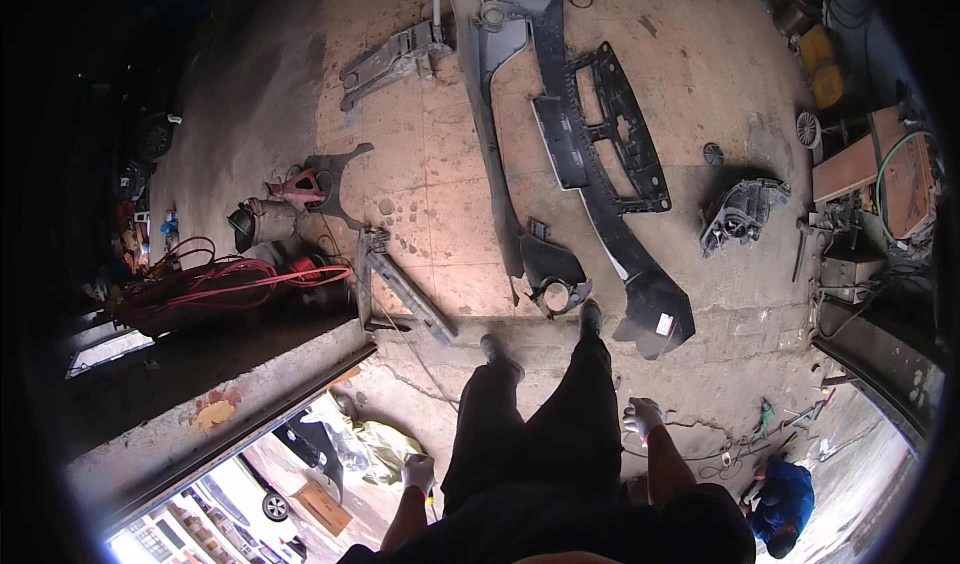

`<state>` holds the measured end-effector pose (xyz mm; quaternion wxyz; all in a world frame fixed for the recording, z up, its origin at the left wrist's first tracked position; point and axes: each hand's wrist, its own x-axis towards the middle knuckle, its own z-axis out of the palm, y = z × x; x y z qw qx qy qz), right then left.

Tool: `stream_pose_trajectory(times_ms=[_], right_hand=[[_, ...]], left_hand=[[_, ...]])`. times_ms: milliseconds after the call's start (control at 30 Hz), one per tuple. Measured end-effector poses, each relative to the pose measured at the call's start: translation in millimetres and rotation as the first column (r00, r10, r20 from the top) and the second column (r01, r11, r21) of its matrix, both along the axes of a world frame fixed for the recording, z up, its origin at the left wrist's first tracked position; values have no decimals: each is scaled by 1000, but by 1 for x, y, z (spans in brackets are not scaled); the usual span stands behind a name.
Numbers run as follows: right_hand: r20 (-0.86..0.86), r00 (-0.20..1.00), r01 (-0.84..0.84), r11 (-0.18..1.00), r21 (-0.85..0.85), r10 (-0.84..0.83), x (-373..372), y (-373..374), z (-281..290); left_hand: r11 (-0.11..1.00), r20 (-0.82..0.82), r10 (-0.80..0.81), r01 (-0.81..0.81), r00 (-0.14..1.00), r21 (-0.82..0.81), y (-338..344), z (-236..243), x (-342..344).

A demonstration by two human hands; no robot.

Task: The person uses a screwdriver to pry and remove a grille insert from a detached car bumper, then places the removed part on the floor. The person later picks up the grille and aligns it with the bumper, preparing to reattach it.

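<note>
Both hands hang at my sides in pale gloves. My left hand (417,472) is closed beside my dark trouser leg; a small yellow-and-dark item shows below it, and I cannot make out what it holds. My right hand (642,416) has loosely bent fingers apart, with nothing visible in them. Ahead of my shoes lie a long dark bumper panel (650,304), a narrower panel with a round opening (535,264), a black perforated frame (645,164) and a headlamp housing (740,219). A grey metal bar (410,294) lies left of my feet.
At left are red hoses (250,284), a grey canister (262,222) and a red stand (298,189). A grey jack (390,64) stands farther ahead. Cables and tools (760,419) lie right of me. A person in blue (785,494) crouches at lower right.
</note>
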<state>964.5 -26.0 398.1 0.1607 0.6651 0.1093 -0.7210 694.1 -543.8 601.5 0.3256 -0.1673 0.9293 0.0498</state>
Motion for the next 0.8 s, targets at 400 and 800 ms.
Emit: stream_pose_trajectory(times_ms=[400, 800], right_hand=[[144, 942, -335, 847, 413, 302, -209, 25, 59], [262, 961, -185, 910, 372, 89, -246, -18, 54]], left_hand=[[625, 321, 591, -671, 740, 399, -106, -63, -142], [904, 26, -241, 215, 970, 369, 33, -138, -469]])
